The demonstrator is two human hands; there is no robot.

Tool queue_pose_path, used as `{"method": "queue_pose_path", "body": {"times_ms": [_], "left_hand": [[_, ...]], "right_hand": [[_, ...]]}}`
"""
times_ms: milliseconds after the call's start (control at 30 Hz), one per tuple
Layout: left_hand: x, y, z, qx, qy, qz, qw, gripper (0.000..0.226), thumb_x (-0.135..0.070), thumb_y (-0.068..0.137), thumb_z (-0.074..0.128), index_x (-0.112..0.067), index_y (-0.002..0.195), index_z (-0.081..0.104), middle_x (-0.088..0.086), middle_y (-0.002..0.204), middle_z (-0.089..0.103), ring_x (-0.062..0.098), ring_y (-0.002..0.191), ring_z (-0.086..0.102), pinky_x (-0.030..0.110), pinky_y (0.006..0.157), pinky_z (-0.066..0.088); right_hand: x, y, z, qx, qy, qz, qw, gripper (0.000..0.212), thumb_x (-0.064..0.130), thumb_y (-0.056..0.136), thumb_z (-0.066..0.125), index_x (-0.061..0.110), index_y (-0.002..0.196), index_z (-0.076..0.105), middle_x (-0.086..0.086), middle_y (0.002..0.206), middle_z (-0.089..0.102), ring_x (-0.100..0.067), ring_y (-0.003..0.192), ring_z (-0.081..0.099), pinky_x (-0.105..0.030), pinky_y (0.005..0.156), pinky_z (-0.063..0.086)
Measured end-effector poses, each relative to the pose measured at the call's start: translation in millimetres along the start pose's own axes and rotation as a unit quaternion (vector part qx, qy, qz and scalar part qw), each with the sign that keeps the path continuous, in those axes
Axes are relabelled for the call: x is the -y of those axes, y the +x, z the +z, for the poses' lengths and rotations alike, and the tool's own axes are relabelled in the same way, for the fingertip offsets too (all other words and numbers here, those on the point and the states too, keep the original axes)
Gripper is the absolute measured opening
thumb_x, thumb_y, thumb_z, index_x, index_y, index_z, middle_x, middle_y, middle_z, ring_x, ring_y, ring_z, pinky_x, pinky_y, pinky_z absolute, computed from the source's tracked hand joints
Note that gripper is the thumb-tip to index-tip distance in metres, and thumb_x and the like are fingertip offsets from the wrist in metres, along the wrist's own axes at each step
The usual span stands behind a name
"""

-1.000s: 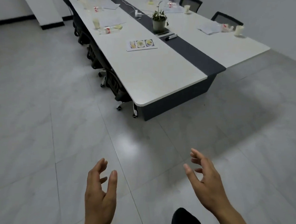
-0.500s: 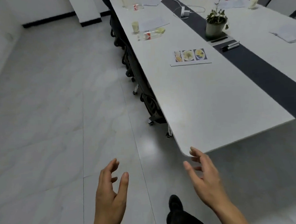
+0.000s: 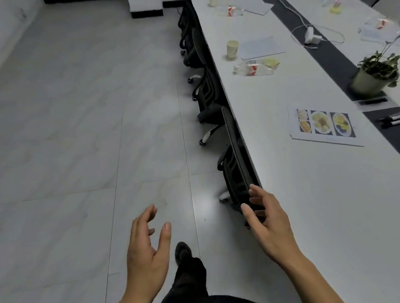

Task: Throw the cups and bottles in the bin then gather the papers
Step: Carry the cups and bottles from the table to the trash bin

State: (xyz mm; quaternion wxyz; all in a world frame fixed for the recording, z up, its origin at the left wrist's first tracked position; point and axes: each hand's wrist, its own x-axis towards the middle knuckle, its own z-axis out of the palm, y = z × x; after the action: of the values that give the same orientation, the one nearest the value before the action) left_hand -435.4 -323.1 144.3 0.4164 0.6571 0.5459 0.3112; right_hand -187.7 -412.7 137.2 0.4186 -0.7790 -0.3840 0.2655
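Glossy grey floor tiles [image 3: 64, 136]; smooth white table [image 3: 326, 202], round-edged.

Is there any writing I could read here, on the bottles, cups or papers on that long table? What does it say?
No text here can be read as words.
Printed sheet with food photos: a faint line of print below the pictures, too blurred to read.
Nearest bottle: red and white label, too blurred to read.
Farther bottle: red and white label, too small and blurred.
Paper cup: no print that I can make out.
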Motion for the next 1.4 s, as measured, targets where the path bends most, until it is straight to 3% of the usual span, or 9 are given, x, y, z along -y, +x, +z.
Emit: {"method": "queue_pose_path", "body": {"times_ms": [267,367,567,667,867,1000,1133,1233,1400], "left_hand": [[-55.8,233.6,-4.2,0.105,0.037,0.086,0.990,0.045,-0.051,0.093,0.052,-0.040,0.136,0.042,-0.022,0.133,0.048,0.002,0.116,0.052,0.013,0.083,0.041],[-65.6,305.4,17.0,0.135,0.045,0.104,0.984,0.048,-0.051,0.091,0.052,-0.037,0.137,0.043,-0.020,0.134,0.049,-0.002,0.117,0.050,0.008,0.079,0.039],[-69.2,435.5,75.6,0.170,0.053,0.112,0.978,0.048,-0.053,0.092,0.052,-0.043,0.137,0.040,-0.024,0.132,0.049,-0.008,0.117,0.049,0.013,0.082,0.042],[-85.6,502.4,98.5,0.188,0.079,0.120,0.972,0.051,-0.048,0.089,0.053,-0.041,0.138,0.040,-0.024,0.132,0.049,-0.008,0.118,0.048,0.011,0.083,0.042],[-147.8,634.3,136.6,0.215,0.097,0.166,0.957,0.046,-0.044,0.093,0.054,-0.039,0.137,0.042,-0.023,0.131,0.050,-0.007,0.120,0.048,0.016,0.091,0.042],[-166.4,702.2,182.5,0.237,0.082,0.158,0.955,0.044,-0.046,0.094,0.054,-0.040,0.137,0.042,-0.025,0.131,0.049,-0.005,0.120,0.048,0.017,0.090,0.041],[-173.4,769.9,250.4,0.304,0.080,0.161,0.936,0.049,-0.041,0.092,0.055,-0.032,0.139,0.045,-0.024,0.130,0.049,-0.005,0.120,0.049,0.028,0.098,0.046],[-179.8,818.6,299.8,0.376,0.094,0.175,0.905,0.049,-0.039,0.094,0.056,-0.035,0.140,0.042,-0.023,0.130,0.047,0.002,0.101,0.057,0.030,0.089,0.053],[-195.8,895.1,393.4,0.429,0.092,0.189,0.879,0.050,-0.027,0.095,0.061,-0.027,0.142,0.042,-0.013,0.128,0.047,0.003,0.121,0.050,0.034,0.098,0.049]], "right_hand": [[61.6,145.4,29.9,-0.103,0.031,0.050,0.993,0.050,0.036,0.095,0.060,0.034,0.142,0.045,0.023,0.129,0.051,0.011,0.119,0.048,-0.015,0.091,0.044],[60.8,195.4,41.1,-0.147,0.057,0.083,0.984,0.048,0.037,0.095,0.060,0.038,0.140,0.044,0.028,0.128,0.049,0.011,0.118,0.049,-0.016,0.089,0.045],[40.1,320.4,61.8,-0.199,0.081,0.124,0.969,0.045,0.035,0.094,0.062,0.044,0.135,0.044,0.031,0.128,0.048,0.006,0.117,0.052,-0.021,0.092,0.048],[35.9,401.1,61.2,-0.208,0.089,0.148,0.963,0.047,0.035,0.095,0.061,0.037,0.139,0.044,0.021,0.130,0.050,0.004,0.115,0.054,-0.027,0.093,0.050],[66.8,548.8,35.8,-0.185,0.065,0.126,0.972,0.051,0.036,0.096,0.059,0.036,0.143,0.041,0.020,0.131,0.047,0.009,0.115,0.050,-0.023,0.095,0.046],[69.2,618.1,16.9,-0.193,0.062,0.136,0.970,0.050,0.038,0.096,0.058,0.038,0.143,0.040,0.020,0.129,0.046,0.010,0.114,0.049,-0.020,0.093,0.046],[54.9,675.0,8.0,-0.209,0.038,0.182,0.960,0.052,0.037,0.097,0.057,0.037,0.146,0.037,0.020,0.130,0.045,0.012,0.112,0.047,-0.023,0.092,0.047],[40.5,701.3,3.7,-0.222,0.005,0.228,0.948,0.055,0.039,0.097,0.055,0.036,0.148,0.035,0.020,0.137,0.043,0.008,0.117,0.047,-0.026,0.097,0.047],[8.7,750.4,-23.4,-0.235,-0.053,0.270,0.932,0.057,0.036,0.097,0.056,0.035,0.149,0.032,0.016,0.143,0.042,0.001,0.122,0.048,-0.030,0.097,0.049]]}}
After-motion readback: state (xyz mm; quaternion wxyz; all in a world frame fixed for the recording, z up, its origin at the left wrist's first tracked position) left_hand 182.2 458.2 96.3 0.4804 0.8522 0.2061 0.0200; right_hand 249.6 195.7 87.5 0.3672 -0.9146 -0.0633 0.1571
